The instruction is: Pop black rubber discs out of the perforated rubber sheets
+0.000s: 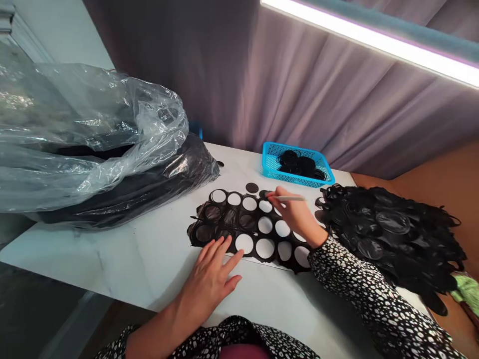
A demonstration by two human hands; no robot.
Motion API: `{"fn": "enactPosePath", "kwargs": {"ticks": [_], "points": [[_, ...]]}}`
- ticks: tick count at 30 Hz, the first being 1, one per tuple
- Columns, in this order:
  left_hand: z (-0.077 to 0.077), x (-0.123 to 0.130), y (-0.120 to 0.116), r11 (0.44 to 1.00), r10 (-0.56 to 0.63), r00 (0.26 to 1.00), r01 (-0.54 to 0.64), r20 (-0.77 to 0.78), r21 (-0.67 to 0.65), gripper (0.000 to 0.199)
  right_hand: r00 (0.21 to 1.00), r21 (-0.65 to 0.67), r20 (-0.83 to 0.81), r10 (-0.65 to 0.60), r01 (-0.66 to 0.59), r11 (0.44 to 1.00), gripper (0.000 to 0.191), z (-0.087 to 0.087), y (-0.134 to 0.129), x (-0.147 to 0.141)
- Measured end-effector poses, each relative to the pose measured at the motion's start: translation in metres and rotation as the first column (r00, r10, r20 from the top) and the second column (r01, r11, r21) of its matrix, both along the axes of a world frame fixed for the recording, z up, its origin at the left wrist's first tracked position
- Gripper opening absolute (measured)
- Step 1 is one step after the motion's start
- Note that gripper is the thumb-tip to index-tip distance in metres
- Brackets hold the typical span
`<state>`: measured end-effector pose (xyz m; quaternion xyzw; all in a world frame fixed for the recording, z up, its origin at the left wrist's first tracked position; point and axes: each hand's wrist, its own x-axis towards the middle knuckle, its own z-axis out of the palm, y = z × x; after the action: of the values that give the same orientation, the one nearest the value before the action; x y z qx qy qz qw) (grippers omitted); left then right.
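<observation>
1 white marble-look tabletop (138, 249) takes up most of this. Clock faces are as the wearer sees it, 12 = straight away from the body.

Big clear plastic bag (149, 112) with black stuff inside at 10 o'clock from the perforated black sheet (256, 213), heap of black sheeting (389, 224) at 3. The sheet's in the middle, 3 rows of round holes, long axis roughly 9 to 3, dipping a bit toward 4. Most holes look white, a few at the 9 o'clock end look dark. Blue mesh basket (282, 176) with thin black rings (290, 158) sits beyond it around 1.

Left hand (207, 279) is spread flat-ish, fingertips on the near edge at about 7, thumb out to the side. Right hand (299, 219) comes in from 4 and pinches a slim pale tool (290, 198), its tip aimed at 9.

Main thing imo: that tip is right by a small black disc (263, 193) on the sheet's far edge, about 10 o'clock from the right hand, which is way nearer than the left. Can't tell if they're touching. Another black disc (252, 188) lies just past it toward 9.
</observation>
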<state>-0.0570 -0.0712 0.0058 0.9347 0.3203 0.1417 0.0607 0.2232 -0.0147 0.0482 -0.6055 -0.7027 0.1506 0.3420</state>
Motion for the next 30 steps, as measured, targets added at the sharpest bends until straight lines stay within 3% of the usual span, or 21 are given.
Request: {"fn": "enactPosePath", "kwargs": {"ticks": [3,7,11,19,24,26,30], "points": [[0.008,0.015,0.017,0.999,0.045,0.999,-0.045,0.004,0.002,0.050,0.984,-0.093,-0.037,0.172,-0.175,0.980,0.010,-0.012,-0.001,-0.023],[-0.002,0.026,0.033,1.000,0.008,0.999,-0.009,-0.045,-0.027,0.056,0.933,-0.195,-0.173,0.315,-0.346,0.918,0.009,-0.031,-0.005,-0.037],[-0.013,0.022,0.034,0.997,0.021,0.998,-0.026,-0.063,-0.075,0.057,0.909,-0.221,-0.274,0.313,-0.377,0.899,0.013,-0.037,-0.006,-0.032],[-0.014,0.021,0.035,0.993,0.026,0.997,-0.034,-0.073,-0.115,0.061,0.898,-0.246,-0.321,0.300,-0.386,0.889,0.018,-0.041,-0.005,-0.030],[-0.014,0.020,0.034,0.991,0.029,0.999,-0.033,-0.039,-0.128,0.059,0.922,-0.183,-0.199,0.332,-0.368,0.912,0.013,-0.041,-0.010,-0.034],[-0.014,0.020,0.033,0.990,0.031,0.999,-0.035,-0.033,-0.133,0.060,0.927,-0.137,-0.062,0.369,-0.375,0.917,0.009,-0.040,-0.016,-0.041],[-0.015,0.019,0.031,0.991,0.050,0.999,-0.050,-0.004,-0.125,0.059,0.859,-0.078,0.243,0.451,-0.446,0.892,0.013,-0.038,-0.019,-0.040]]}}
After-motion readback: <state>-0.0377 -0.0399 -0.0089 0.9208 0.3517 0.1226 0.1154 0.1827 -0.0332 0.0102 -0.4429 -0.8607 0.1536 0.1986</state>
